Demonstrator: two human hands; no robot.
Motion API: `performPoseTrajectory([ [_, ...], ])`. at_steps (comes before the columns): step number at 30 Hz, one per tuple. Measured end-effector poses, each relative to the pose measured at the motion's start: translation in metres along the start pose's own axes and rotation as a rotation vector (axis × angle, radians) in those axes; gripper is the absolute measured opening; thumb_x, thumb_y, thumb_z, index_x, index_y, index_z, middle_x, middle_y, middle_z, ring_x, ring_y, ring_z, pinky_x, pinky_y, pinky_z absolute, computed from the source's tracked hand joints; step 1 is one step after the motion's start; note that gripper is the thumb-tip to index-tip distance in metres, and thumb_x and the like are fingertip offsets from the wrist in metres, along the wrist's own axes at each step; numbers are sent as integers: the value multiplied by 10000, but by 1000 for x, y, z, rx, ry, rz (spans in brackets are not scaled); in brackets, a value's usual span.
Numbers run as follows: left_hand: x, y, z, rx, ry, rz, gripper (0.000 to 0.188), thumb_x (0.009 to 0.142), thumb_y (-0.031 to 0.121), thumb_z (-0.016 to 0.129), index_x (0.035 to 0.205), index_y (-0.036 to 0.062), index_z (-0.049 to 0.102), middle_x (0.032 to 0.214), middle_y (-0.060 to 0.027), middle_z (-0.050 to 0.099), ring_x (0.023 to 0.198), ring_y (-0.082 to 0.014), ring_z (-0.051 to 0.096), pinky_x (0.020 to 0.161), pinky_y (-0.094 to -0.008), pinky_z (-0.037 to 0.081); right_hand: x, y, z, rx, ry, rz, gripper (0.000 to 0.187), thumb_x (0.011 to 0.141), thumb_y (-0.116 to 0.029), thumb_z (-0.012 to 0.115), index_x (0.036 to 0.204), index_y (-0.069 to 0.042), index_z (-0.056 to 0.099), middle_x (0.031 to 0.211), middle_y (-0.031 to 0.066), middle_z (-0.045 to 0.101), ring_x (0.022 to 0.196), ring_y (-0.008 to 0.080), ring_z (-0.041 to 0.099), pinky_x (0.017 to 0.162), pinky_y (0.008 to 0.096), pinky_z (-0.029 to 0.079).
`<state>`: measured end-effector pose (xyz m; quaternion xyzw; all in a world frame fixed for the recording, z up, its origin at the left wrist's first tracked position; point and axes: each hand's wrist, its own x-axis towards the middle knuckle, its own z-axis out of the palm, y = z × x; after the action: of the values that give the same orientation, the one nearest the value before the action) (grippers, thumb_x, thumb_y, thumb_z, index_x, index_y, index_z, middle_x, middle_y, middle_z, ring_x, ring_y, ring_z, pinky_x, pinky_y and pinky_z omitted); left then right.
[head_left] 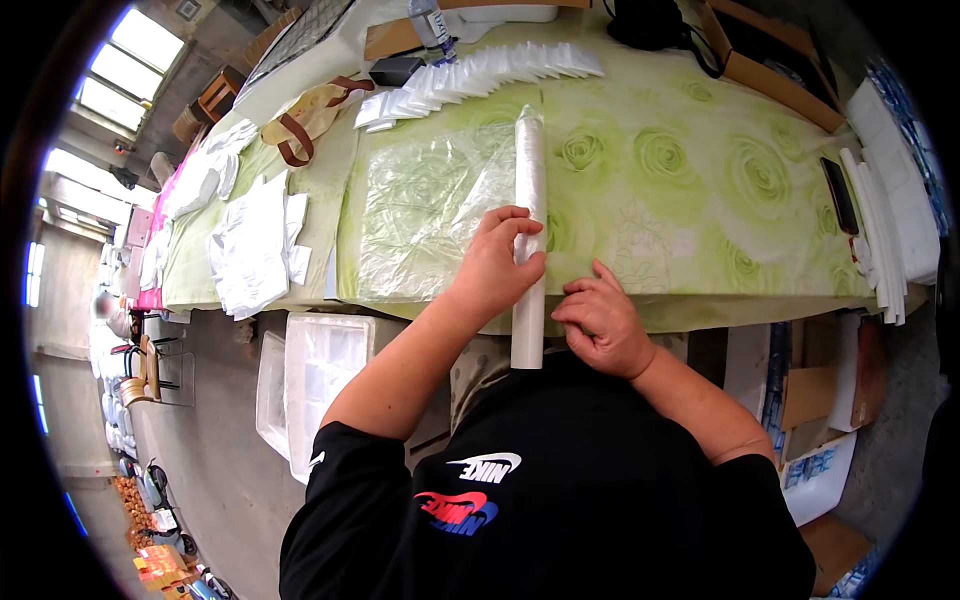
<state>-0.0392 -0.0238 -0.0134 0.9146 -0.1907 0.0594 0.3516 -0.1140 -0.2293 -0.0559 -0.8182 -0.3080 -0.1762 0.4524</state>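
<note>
A long whitish roll of clear plastic film (pixel 529 170) lies lengthwise on the table, its near end jutting past the front edge. A crinkled clear plastic sheet (pixel 415 215) spreads flat from the roll's left side. My left hand (pixel 497 258) rests over the roll, fingers and thumb bent around it in a loose grip. To the right of the roll, my right hand (pixel 605 322) is at the table's front edge. Its fingers are half bent and apart, and nothing shows in them.
A green rose-patterned cloth (pixel 690 180) covers the table. Small white packets (pixel 480 78) lie in a fanned row behind the roll, beside a bottle (pixel 432 30). White folded sheets (pixel 255 245) lie left; a phone (pixel 840 195) and white strips (pixel 875 235) lie right. Below stands a white foam box (pixel 325 375).
</note>
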Motion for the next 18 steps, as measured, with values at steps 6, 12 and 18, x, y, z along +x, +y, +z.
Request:
performPoseTrajectory([
  [6,1,-4,-32,372,55,-51,247,787,121,668,1034,114,664,1353,-108,567,1337,-352,437,1110,-471,361,1,1,-1,27,47,2,163,759,-39,706,904,-114,712,889,52,687,1010,286,652,1086,565,404],
  [12,3,14,-24,333,-88,115,594,876,114,604,1457,101,478,1564,-156,392,1494,-414,237,1203,-500,248,2,2,-2,27,57,-12,160,757,-16,699,892,-104,701,886,64,685,996,292,657,1078,557,417],
  [18,-5,-52,-75,190,-57,-326,650,920,156,517,1533,43,331,1600,-206,306,1508,-388,220,1238,-444,192,-3,4,-6,52,44,-15,180,751,-6,697,906,-98,686,882,69,674,991,300,657,1075,561,418],
])
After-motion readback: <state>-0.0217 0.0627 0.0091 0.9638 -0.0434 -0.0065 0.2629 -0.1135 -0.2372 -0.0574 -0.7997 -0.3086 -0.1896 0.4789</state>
